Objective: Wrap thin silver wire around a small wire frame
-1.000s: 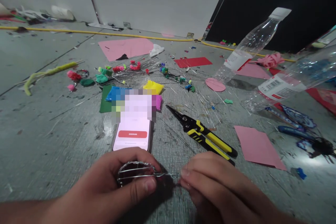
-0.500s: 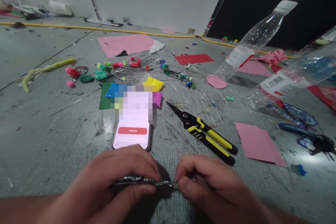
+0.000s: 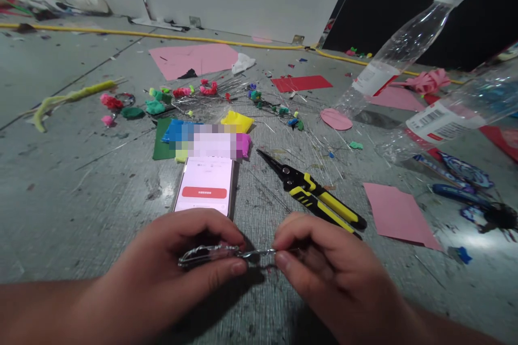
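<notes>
A silvery twisted wire (image 3: 257,253) stretches between my two hands, low over the grey surface. Its looped end lies inside the curl of my left hand (image 3: 190,259), whose thumb and fingers pinch it. My right hand (image 3: 324,264) grips the other end between thumb and forefinger; part of the wire is hidden behind those fingers. Just beyond my left hand lies a phone (image 3: 205,178) with a lit screen, its top blurred out. Beyond my right hand rest pliers (image 3: 311,191) with black and yellow handles.
Small clay packets, one yellow (image 3: 237,120), lie behind the phone. Farther off are loose wires with coloured clay bits (image 3: 208,88) and a pink sheet (image 3: 194,60). Two clear plastic bottles (image 3: 408,48) stand at the right, near a pink paper (image 3: 400,215). A yellow cable (image 3: 162,36) crosses the back.
Both hands have risen slightly in view with the wire. The looped end in my left hand shows more, and the wire between the hands looks straighter. The surroundings have shifted slightly in view.
</notes>
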`<state>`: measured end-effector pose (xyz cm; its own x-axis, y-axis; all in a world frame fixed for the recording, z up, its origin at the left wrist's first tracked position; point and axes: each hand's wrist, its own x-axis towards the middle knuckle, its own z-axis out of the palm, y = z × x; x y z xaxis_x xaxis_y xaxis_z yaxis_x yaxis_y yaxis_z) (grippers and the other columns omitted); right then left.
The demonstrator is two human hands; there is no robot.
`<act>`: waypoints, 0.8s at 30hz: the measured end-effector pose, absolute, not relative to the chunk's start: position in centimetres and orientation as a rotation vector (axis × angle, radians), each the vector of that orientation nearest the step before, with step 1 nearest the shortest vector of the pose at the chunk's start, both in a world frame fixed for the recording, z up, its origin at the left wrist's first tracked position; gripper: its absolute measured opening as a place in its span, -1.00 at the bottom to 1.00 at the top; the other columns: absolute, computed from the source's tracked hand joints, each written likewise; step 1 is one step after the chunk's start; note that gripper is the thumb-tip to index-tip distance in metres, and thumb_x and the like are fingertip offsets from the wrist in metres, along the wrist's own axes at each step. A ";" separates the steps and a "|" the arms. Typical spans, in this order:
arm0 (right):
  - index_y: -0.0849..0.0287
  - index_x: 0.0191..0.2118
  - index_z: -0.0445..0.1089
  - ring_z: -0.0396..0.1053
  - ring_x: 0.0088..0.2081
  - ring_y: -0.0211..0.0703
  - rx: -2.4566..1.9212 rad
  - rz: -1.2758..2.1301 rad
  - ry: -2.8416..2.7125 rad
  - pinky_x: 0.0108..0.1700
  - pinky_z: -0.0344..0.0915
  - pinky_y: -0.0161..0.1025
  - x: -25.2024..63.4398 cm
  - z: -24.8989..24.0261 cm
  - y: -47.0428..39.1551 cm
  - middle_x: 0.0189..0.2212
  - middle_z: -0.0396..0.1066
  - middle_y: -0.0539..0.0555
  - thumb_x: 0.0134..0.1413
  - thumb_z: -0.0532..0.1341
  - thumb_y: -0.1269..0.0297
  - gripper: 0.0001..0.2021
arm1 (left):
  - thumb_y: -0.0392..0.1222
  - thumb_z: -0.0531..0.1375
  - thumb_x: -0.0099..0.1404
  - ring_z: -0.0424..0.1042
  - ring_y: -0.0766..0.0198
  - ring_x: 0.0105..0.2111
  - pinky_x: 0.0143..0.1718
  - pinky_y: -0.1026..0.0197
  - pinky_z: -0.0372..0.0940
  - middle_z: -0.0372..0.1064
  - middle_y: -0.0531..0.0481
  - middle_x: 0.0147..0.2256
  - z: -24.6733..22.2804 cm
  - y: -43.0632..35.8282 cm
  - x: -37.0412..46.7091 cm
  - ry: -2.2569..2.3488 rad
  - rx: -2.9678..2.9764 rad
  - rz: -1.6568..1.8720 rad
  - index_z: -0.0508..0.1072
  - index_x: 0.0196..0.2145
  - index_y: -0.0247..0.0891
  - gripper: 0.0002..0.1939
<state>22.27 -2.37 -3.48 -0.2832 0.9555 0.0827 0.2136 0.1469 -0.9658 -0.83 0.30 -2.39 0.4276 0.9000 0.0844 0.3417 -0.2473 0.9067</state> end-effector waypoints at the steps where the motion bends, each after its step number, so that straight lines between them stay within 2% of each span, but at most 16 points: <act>1: 0.15 -0.29 0.43 0.37 -0.47 -0.31 -1.109 1.056 -1.718 -0.44 0.31 -0.38 22.3 -3.5 -2.4 -0.46 0.42 -0.05 0.22 0.23 0.44 -0.93 | -0.22 0.43 0.27 0.65 0.23 -0.43 -0.39 0.34 0.51 0.69 0.07 -0.41 -2.4 0.4 -0.8 1.057 1.781 0.780 0.66 -0.34 -0.15 -0.97; 3: 0.17 -0.30 0.45 0.40 -0.45 -0.32 -1.081 0.879 -1.821 -0.41 0.33 -0.39 22.4 -3.6 -2.3 -0.46 0.44 -0.04 0.22 0.22 0.47 -0.90 | -0.24 0.42 0.28 0.66 0.24 -0.41 -0.37 0.33 0.52 0.70 0.06 -0.40 -2.4 0.5 -0.9 1.018 1.768 0.773 0.67 -0.36 -0.16 -0.96; 5: 0.19 -0.31 0.47 0.35 -0.48 -0.34 -1.099 0.841 -1.876 -0.45 0.29 -0.41 22.4 -3.8 -2.2 -0.48 0.42 -0.06 0.23 0.22 0.46 -0.89 | -0.27 0.41 0.29 0.65 0.27 -0.42 -0.37 0.36 0.50 0.69 0.08 -0.40 -2.4 0.5 -1.0 0.996 1.771 0.784 0.66 -0.36 -0.16 -0.94; 10: 0.19 -0.37 0.46 0.29 -0.52 -0.38 -1.097 0.927 -1.932 -0.48 0.23 -0.42 22.6 -4.0 -2.1 -0.54 0.34 -0.10 0.29 0.19 0.42 -0.82 | -0.29 0.40 0.25 0.61 0.32 -0.44 -0.37 0.39 0.46 0.66 0.10 -0.43 -2.3 0.4 -0.8 1.039 1.770 0.706 0.65 -0.38 -0.17 -0.94; 17: 0.15 -0.42 0.38 0.20 -0.57 -0.38 -1.144 1.054 -1.899 -0.52 0.15 -0.42 23.1 -4.1 -2.3 -0.61 0.20 -0.15 0.31 0.17 0.38 -0.78 | -0.31 0.36 0.23 0.42 0.41 -0.58 -0.54 0.45 0.30 0.53 0.12 -0.55 -2.3 0.4 -0.3 1.016 1.794 0.648 0.61 -0.44 -0.23 -0.92; 24: 0.14 -0.38 0.37 0.17 -0.58 -0.39 -1.048 0.938 -1.904 -0.53 0.13 -0.41 22.8 -4.3 -2.6 -0.59 0.17 -0.16 0.26 0.18 0.44 -0.83 | -0.32 0.35 0.25 0.51 0.38 -0.51 -0.45 0.42 0.38 0.59 0.10 -0.50 -2.5 0.4 -0.5 0.983 1.828 0.651 0.59 -0.42 -0.24 -0.92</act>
